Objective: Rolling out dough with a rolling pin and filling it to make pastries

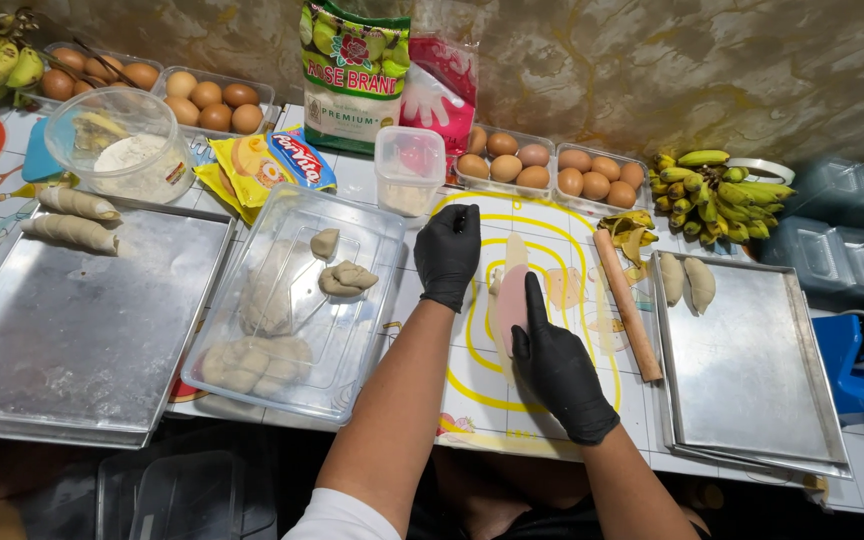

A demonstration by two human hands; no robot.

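- At the left of the frame, a metal tray (82,320) sits on the counter (542,420), with two rolled dough pieces (74,218) at its upper left corner.
- Just right of it, a clear plastic tray (372,330) holds dough lumps (347,277).
- My left hand (448,252), in a black glove, rests flat on the counter with its grip open, holding nothing.
- My right hand (557,370), also gloved, presses open-palmed on a long flattened strip of dough (510,300) at centre frame; this grip closes on nothing.
- A wooden rolling pin (628,305) lies just right of the strip.
- At the right, a second metal tray (752,380) carries two filled dough pieces (687,281).
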